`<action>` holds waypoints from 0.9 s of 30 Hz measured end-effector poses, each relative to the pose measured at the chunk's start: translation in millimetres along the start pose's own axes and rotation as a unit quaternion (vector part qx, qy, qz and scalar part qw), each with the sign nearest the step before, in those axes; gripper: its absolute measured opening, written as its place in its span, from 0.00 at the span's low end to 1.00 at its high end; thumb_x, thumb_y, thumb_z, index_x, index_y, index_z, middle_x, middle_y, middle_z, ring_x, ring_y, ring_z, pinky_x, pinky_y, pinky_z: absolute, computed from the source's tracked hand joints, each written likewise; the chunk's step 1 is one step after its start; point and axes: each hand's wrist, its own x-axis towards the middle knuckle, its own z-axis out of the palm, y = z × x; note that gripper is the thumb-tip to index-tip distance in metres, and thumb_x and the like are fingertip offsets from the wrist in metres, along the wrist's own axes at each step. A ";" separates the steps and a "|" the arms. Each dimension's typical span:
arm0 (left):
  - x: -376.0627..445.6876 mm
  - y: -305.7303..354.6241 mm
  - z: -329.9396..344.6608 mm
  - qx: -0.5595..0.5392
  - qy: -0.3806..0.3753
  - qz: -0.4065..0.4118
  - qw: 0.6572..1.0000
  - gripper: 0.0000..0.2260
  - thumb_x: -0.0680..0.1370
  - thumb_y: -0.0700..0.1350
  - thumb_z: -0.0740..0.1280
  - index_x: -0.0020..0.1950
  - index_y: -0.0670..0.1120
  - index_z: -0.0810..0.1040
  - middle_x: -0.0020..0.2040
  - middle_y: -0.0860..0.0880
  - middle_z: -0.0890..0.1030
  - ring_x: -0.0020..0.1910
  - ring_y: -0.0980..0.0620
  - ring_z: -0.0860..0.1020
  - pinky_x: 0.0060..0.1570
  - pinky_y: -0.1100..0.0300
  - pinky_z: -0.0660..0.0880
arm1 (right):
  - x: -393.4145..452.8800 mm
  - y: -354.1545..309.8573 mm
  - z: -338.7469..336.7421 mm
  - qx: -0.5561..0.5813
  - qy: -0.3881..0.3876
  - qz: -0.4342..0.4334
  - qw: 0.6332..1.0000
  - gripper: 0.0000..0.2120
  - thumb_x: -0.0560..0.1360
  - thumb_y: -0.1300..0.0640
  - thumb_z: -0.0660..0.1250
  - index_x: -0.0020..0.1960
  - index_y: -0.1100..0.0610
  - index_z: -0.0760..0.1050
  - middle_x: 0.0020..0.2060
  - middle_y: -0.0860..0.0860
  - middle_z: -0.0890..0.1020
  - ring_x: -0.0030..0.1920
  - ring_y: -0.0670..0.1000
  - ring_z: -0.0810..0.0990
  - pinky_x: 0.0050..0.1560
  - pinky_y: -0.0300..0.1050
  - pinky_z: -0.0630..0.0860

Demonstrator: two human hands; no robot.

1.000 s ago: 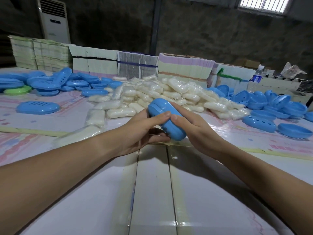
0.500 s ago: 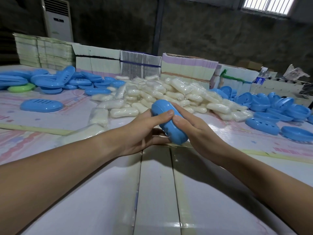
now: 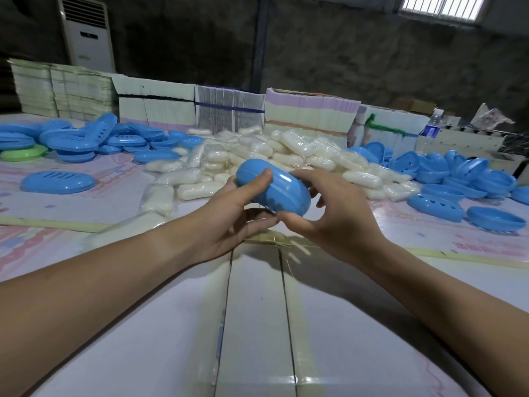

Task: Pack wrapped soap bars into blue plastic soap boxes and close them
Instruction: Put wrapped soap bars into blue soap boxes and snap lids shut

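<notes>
Head view: both hands, left [image 3: 229, 216] and right [image 3: 337, 216], gripped closed box [image 3: 273, 190] above counter [image 3: 257, 325]; unlatched halves might spring apart.

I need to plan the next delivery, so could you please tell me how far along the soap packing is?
Done: no finished boxes are visible apart from the closed blue box that both hands, left and right, are gripping. In hand: that box, its halves together. Left: a large soap pile and many open blue halves on the left and right. Most work remains.
</notes>
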 end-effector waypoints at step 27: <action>-7.6 13.4 -14.7 0.332 -0.061 0.188 0.922 0.19 0.75 0.37 0.72 0.64 0.44 0.73 0.55 0.47 0.84 0.58 0.55 0.80 0.56 0.62 0.78 | 1.1 39.0 -6.9 0.419 -0.186 0.179 0.871 0.22 0.70 0.40 0.68 0.59 0.49 0.79 0.53 0.53 0.83 0.55 0.56 0.82 0.58 0.59 0.78</action>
